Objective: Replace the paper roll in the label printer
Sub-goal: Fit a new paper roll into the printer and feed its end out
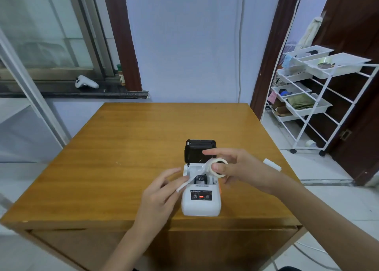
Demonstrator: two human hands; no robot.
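Right hand fingers gripping paper roll over open label printer, left hand pinching its loose strip

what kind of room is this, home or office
Most likely a room in a home, not an office. A game controller lies on the window sill, a white wire rack holds bins of household odds and ends by a dark wooden door, and the label printer sits on a plain wooden table.
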